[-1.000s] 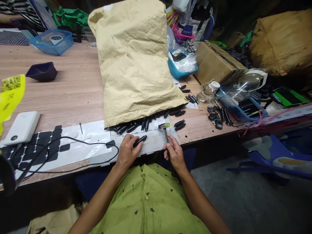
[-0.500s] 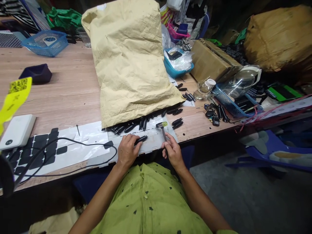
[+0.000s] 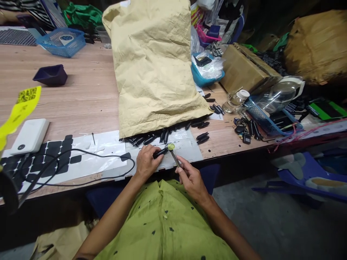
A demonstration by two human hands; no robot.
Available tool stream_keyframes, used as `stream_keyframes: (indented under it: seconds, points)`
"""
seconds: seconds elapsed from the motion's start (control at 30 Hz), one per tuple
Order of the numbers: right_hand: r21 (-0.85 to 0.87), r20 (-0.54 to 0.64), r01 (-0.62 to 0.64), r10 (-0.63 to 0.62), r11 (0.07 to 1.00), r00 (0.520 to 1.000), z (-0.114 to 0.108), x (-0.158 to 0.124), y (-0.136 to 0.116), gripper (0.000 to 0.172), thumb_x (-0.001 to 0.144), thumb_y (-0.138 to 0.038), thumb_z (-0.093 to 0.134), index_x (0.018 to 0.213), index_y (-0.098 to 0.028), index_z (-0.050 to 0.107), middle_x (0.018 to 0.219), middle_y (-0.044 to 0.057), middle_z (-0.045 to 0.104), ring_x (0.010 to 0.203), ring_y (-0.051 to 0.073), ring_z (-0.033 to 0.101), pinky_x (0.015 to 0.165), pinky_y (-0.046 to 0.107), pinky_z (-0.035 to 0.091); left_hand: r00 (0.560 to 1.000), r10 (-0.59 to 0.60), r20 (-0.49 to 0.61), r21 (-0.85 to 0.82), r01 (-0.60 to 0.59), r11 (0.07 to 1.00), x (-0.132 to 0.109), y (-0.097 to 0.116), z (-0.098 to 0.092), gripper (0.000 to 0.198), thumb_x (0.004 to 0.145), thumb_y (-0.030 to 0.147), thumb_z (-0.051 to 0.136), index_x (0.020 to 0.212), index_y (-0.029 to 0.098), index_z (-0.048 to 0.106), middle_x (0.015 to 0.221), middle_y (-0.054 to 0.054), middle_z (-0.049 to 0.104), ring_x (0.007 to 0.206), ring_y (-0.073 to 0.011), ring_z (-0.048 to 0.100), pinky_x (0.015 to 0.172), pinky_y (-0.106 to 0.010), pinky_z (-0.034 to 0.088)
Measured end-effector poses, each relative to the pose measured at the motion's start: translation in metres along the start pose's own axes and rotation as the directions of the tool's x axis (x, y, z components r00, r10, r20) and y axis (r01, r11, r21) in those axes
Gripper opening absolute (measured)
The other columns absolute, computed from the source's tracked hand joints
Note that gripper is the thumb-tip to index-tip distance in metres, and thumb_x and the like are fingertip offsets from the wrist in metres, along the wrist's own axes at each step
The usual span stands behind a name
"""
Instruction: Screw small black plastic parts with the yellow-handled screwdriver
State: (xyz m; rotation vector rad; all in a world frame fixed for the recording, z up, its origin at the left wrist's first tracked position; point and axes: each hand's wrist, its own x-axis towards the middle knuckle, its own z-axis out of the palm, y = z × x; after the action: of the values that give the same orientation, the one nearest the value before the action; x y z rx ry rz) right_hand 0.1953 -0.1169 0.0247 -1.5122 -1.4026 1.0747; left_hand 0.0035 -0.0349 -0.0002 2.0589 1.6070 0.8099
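My left hand point(image 3: 145, 162) is closed on a small black plastic piece point(image 3: 161, 152) and presses it against a white sheet point(image 3: 184, 148) at the table's near edge. My right hand point(image 3: 189, 176) grips the handle of a small hammer point(image 3: 171, 148). Its yellow head touches the end of the black piece. A row of several similar black pieces point(image 3: 151, 138) lies just beyond my hands, spilling from under a large tan paper sack point(image 3: 154, 65).
A black cable point(image 3: 81, 151) and a sheet of black pads point(image 3: 48, 155) lie to the left, beside a white power bank point(image 3: 29, 136). Blue baskets point(image 3: 60, 41), a cardboard box point(image 3: 245, 68) and key fobs point(image 3: 244, 130) crowd the right side. A dark tray point(image 3: 50, 74) sits far left.
My right hand swung the hammer head leftward and down onto the black piece in my left hand. My left hand has hardly moved.
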Motion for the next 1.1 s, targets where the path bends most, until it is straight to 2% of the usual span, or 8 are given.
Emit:
stream_keyframes:
  seconds: [0.13, 0.23, 0.3, 0.5, 0.67, 0.77, 0.93, 1.1]
  points:
    - [-0.121, 0.038, 0.138, -0.134, 0.983, 0.99, 0.002, -0.001, -0.003, 0.045, 0.097, -0.031, 0.051, 0.139, -0.025, 0.065, 0.103, 0.007, 0.076, 0.086, 0.019, 0.071, 0.08, 0.035, 0.063, 0.997, -0.073, 0.037, -0.03, 0.074, 0.997, 0.002, 0.005, -0.001, 0.013, 0.08, 0.02, 0.072, 0.092, 0.025, 0.075, 0.088, -0.002, 0.071, 0.089, -0.0229, 0.061, 0.081, -0.035, 0.049]
    - [-0.19, 0.071, 0.241, -0.232, 0.952, 0.97, 0.003, 0.001, -0.004, 0.044, 0.097, -0.026, 0.048, 0.137, -0.024, 0.066, 0.12, 0.009, 0.075, 0.106, 0.022, 0.072, 0.097, 0.038, 0.06, 0.994, -0.1, 0.05, -0.047, 0.103, 0.994, 0.003, 0.006, -0.002, 0.014, 0.079, 0.018, 0.071, 0.09, 0.025, 0.075, 0.087, -0.002, 0.071, 0.089, -0.0229, 0.061, 0.082, -0.034, 0.049]
    - [-0.216, 0.077, 0.257, -0.246, 0.942, 0.966, 0.004, 0.003, -0.004, 0.043, 0.097, -0.025, 0.048, 0.135, -0.023, 0.067, 0.125, 0.009, 0.074, 0.113, 0.022, 0.07, 0.102, 0.038, 0.058, 0.993, -0.105, 0.05, -0.052, 0.107, 0.993, 0.003, 0.007, -0.002, 0.013, 0.078, 0.018, 0.071, 0.089, 0.026, 0.075, 0.085, -0.001, 0.07, 0.089, -0.0228, 0.061, 0.081, -0.034, 0.048]
    - [-0.184, 0.015, 0.134, -0.133, 0.974, 0.991, -0.002, 0.003, -0.005, 0.044, 0.098, -0.03, 0.048, 0.138, -0.024, 0.065, 0.1, 0.006, 0.076, 0.091, 0.02, 0.072, 0.085, 0.035, 0.063, 0.993, -0.106, 0.055, -0.015, 0.107, 0.994, 0.004, 0.013, -0.005, 0.017, 0.078, 0.023, 0.074, 0.095, 0.025, 0.076, 0.088, -0.003, 0.071, 0.09, -0.0238, 0.061, 0.08, -0.034, 0.047]
    - [-0.169, -0.043, 0.082, -0.09, 0.982, 0.995, -0.007, 0.003, -0.004, 0.046, 0.096, -0.032, 0.051, 0.139, -0.023, 0.064, 0.092, 0.006, 0.074, 0.078, 0.018, 0.069, 0.071, 0.03, 0.061, 0.99, -0.128, 0.057, 0.058, 0.125, 0.99, 0.008, 0.019, -0.002, 0.017, 0.082, 0.028, 0.073, 0.098, 0.026, 0.079, 0.091, -0.005, 0.072, 0.093, -0.0261, 0.062, 0.081, -0.037, 0.044]
    - [-0.167, -0.049, 0.074, -0.084, 0.983, 0.995, -0.005, 0.003, -0.003, 0.047, 0.096, -0.033, 0.05, 0.14, -0.023, 0.063, 0.093, 0.006, 0.074, 0.079, 0.018, 0.068, 0.07, 0.03, 0.061, 0.99, -0.119, 0.07, 0.06, 0.115, 0.992, 0.009, 0.018, -0.001, 0.015, 0.083, 0.031, 0.073, 0.095, 0.027, 0.08, 0.092, -0.005, 0.072, 0.092, -0.0259, 0.061, 0.08, -0.038, 0.042]
    - [-0.169, -0.018, 0.099, -0.104, 0.981, 0.994, -0.001, 0.004, 0.001, 0.044, 0.096, -0.034, 0.05, 0.134, -0.023, 0.068, 0.098, 0.007, 0.075, 0.087, 0.019, 0.07, 0.078, 0.033, 0.061, 0.992, -0.107, 0.07, 0.067, 0.102, 0.992, 0.009, 0.016, 0.001, 0.015, 0.084, 0.031, 0.072, 0.096, 0.026, 0.08, 0.094, -0.005, 0.072, 0.093, -0.0257, 0.062, 0.08, -0.038, 0.041]
    - [-0.172, -0.05, 0.073, -0.083, 0.982, 0.995, -0.002, 0.005, 0.005, 0.047, 0.096, -0.034, 0.049, 0.139, -0.022, 0.064, 0.093, 0.006, 0.075, 0.082, 0.018, 0.07, 0.075, 0.031, 0.061, 0.996, -0.084, 0.041, 0.063, 0.082, 0.995, 0.007, 0.014, 0.005, 0.013, 0.083, 0.03, 0.073, 0.094, 0.026, 0.079, 0.094, -0.005, 0.073, 0.092, -0.0253, 0.062, 0.08, -0.037, 0.041]
